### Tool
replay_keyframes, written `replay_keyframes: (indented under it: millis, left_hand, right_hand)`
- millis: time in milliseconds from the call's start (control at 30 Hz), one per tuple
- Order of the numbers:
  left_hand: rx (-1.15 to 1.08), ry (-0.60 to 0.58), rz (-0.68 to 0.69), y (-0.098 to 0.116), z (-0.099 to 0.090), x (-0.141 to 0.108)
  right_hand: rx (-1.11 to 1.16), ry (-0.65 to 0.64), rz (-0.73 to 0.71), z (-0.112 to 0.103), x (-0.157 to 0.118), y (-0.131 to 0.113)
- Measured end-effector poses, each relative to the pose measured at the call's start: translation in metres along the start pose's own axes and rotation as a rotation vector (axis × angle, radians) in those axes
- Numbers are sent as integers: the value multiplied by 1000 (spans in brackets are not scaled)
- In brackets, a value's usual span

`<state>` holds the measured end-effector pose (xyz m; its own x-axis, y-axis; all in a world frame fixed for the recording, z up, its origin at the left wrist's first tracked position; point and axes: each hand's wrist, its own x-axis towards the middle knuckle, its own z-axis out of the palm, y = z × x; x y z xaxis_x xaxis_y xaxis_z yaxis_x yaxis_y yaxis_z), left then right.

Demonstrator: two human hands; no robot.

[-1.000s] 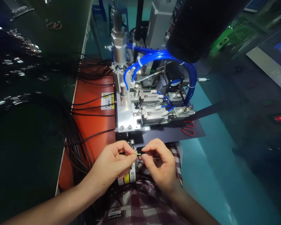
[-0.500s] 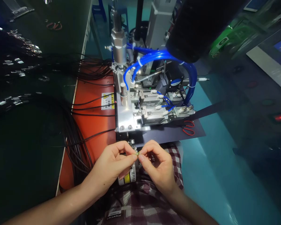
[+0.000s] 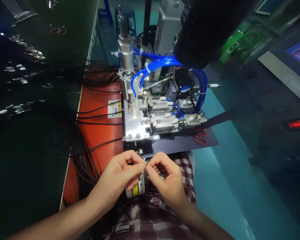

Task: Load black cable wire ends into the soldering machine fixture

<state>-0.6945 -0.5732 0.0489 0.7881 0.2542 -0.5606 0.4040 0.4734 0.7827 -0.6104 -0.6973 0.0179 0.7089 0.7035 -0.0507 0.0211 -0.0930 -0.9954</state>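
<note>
left hand (image 3: pixel 117 173) pinches thin, yellow-green wires (image 3: pixel 147 162); whether right hand (image 3: pixel 166 178) grips them, i cannot tell.

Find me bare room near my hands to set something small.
Bare patches: the dark board, between machine and checked cloth, left of the red scissor handles; the orange bench, between the lowest crossing cable and your left hand. Crowded: the bench's left edge, under bundled black cables.

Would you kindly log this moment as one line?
Left hand: pinching thin wires; right hand: close beside them, grip unclear; beyond: machine, blue tubes; on orange bench: black cables.
</note>
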Motion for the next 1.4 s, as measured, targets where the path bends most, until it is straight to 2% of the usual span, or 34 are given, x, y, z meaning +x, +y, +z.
replay_keyframes:
  millis: [233,467,633,933,1200,1400]
  left_hand:
    - [39,33,0,-2,1,-1]
    - [56,21,-3,-2,0,-1]
    - [54,9,-26,0,1,-2]
    - [51,-7,-39,2,0,-1]
    - [41,-16,-47,3,1,-2]
    - [39,-11,-54,1,0,0]
  right_hand:
    - [60,11,45,6,-7,2]
    - [94,-40,26,-6,-1,0]
    - [156,-42,98,-11,7,-3]
    - [292,-176,236,-16,14,-6]
    - [248,-215,225,-21,17,-8]
    - [136,-188,109,-20,17,-10]
